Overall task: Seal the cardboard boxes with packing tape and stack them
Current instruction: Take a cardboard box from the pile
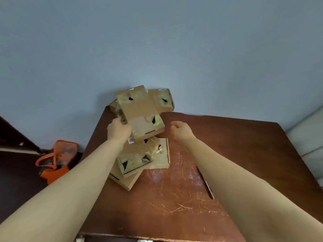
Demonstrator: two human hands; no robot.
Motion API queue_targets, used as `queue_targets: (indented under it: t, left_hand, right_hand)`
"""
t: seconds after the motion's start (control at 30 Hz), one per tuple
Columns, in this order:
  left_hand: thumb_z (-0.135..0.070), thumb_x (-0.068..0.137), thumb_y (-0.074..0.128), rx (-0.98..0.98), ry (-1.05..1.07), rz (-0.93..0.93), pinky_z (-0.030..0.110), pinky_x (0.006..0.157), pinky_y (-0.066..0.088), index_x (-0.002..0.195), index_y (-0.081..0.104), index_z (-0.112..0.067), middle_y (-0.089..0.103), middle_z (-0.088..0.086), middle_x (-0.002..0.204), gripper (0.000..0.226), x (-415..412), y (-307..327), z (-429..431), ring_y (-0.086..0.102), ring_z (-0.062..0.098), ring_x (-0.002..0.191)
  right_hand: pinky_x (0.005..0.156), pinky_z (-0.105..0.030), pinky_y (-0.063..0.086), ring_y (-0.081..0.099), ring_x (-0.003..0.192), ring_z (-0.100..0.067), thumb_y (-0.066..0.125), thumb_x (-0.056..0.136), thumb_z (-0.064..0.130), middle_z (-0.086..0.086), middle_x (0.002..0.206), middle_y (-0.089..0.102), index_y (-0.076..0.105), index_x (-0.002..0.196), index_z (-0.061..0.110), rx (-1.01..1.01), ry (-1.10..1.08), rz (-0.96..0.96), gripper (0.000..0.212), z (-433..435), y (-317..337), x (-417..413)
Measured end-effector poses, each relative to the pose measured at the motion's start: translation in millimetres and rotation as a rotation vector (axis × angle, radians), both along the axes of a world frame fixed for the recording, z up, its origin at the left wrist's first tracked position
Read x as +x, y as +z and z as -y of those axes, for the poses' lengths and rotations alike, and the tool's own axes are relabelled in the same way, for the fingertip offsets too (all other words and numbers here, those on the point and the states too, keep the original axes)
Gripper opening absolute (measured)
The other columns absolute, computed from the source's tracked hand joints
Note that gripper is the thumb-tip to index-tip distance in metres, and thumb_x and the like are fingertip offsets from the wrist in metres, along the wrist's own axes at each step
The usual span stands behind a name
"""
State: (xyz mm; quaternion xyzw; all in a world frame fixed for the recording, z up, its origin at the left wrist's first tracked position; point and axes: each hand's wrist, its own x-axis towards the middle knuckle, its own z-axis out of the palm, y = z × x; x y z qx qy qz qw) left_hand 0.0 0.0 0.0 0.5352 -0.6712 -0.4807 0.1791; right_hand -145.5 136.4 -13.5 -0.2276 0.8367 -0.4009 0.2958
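From the head view, a pale blue wall (157, 41) rises straight behind a dark brown, heavily scratched counter (236, 145). An orange bag (57, 158) sits on the dark floor (17, 189) to the left, and a pale padded thing (307, 137), too cut off to identify, is at the far right. A thin dark stick (209, 189), perhaps a pen, lies on the counter just under the right forearm. The taped cardboard boxes are piled near the counter's far left corner. The lower boxes (134, 161) lie skewed on one another with corners jutting toward the person, and a flat box (165, 154) pokes out to the right beneath them. A rear box (161, 99) stands against the wall behind the pile. The top box (139, 112) rides high on the pile, tilted, with glossy tape and small dark tears at its ends. The left grip (119, 131) is grasping the top box at its near left edge, fingers curled round the side, and the left wrist hides part of the boxes below. The right grip (180, 130) is clenched on nothing, raised just to the right of the top box and apart from it. The pile stands close to the counter's left edge, beyond which the drop goes to the floor and the bag. The broad scratched top spreads to the right and toward the person, and its near edge runs along the bottom of the frame.
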Motion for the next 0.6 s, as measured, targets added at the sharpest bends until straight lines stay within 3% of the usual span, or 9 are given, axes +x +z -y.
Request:
queue_targets:
  t: [0.07,0.13,0.2,0.27,0.33,0.4,0.5,0.6]
  left_hand:
    - [-0.020,0.091,0.052,0.051,-0.002,-0.022,0.037,0.098,0.038,0.131,0.050,-0.002,0.051,0.014,0.134,0.044,-3.2,-1.8,12.6,0.040,0.034,0.129]
    - [-0.032,0.080,0.052,0.119,-0.002,-0.041,0.049,0.102,0.040,0.116,0.059,-0.003,0.057,0.017,0.123,0.047,-6.7,-14.5,27.8,0.042,0.038,0.126]
    - [-0.039,0.070,0.050,0.174,0.010,-0.054,0.052,0.098,0.044,0.110,0.061,-0.005,0.060,0.015,0.114,0.054,-11.4,-31.2,42.0,0.049,0.036,0.118]
    - [-0.038,0.075,0.055,0.223,0.001,-0.080,0.049,0.094,0.049,0.111,0.061,-0.006,0.062,0.010,0.105,0.049,-13.2,-25.9,39.4,0.056,0.034,0.108]
    - [-0.031,0.088,0.056,0.236,-0.005,-0.090,0.044,0.093,0.048,0.116,0.059,-0.006,0.061,0.007,0.102,0.037,-14.7,-19.1,33.7,0.059,0.030,0.101]
    - [-0.027,0.094,0.053,0.226,0.001,-0.114,0.041,0.096,0.047,0.115,0.059,-0.012,0.059,0.004,0.104,0.027,-17.5,-18.4,31.4,0.056,0.025,0.099]
    - [-0.026,0.095,0.055,0.201,0.014,-0.202,0.038,0.096,0.048,0.114,0.062,-0.016,0.060,0.000,0.104,0.023,-19.6,-16.8,25.1,0.056,0.020,0.097]
    - [-0.028,0.092,0.060,0.211,0.048,-0.311,0.031,0.086,0.047,0.104,0.060,-0.020,0.063,-0.004,0.097,0.014,-22.7,-4.9,11.5,0.059,0.014,0.089]
  right_hand:
    - [0.112,-0.032,0.028,0.037,0.136,-0.024,0.033,0.102,0.015,-0.009,0.149,0.038,0.035,0.145,0.006,0.010,0.004,0.000,0.044,12.9,4.4,-1.8]
    - [0.114,-0.032,0.025,0.033,0.139,-0.023,0.031,0.103,0.018,-0.007,0.153,0.032,0.030,0.148,0.007,-0.003,0.017,0.033,0.046,22.3,2.9,-3.8]
    - [0.115,-0.034,0.025,0.030,0.140,-0.023,0.031,0.104,0.022,-0.006,0.154,0.030,0.028,0.149,0.008,0.001,0.012,0.082,0.047,30.3,-3.3,-1.9]
    - [0.114,-0.040,0.029,0.037,0.136,-0.025,0.033,0.103,0.026,-0.007,0.149,0.038,0.037,0.144,0.010,-0.018,0.015,0.143,0.044,35.0,-10.1,0.7]
    - [0.107,-0.046,0.040,0.053,0.121,-0.030,0.037,0.101,0.025,-0.011,0.131,0.057,0.058,0.118,0.019,-0.086,0.041,0.190,0.028,38.0,-16.6,3.3]
    - [0.098,-0.045,0.049,0.062,0.109,-0.032,0.040,0.100,0.019,-0.015,0.116,0.065,0.061,0.102,0.024,-0.160,0.028,0.235,0.022,39.4,-18.1,4.2]
    - [0.095,-0.044,0.052,0.064,0.107,-0.030,0.044,0.100,0.013,-0.016,0.115,0.066,0.062,0.113,0.015,-0.274,-0.006,0.321,0.023,32.2,-18.1,-0.3]
    - [0.100,-0.039,0.048,0.063,0.111,-0.025,0.046,0.100,0.014,-0.010,0.116,0.067,0.063,0.115,0.019,-0.345,-0.018,0.441,0.023,14.3,-21.5,-9.1]
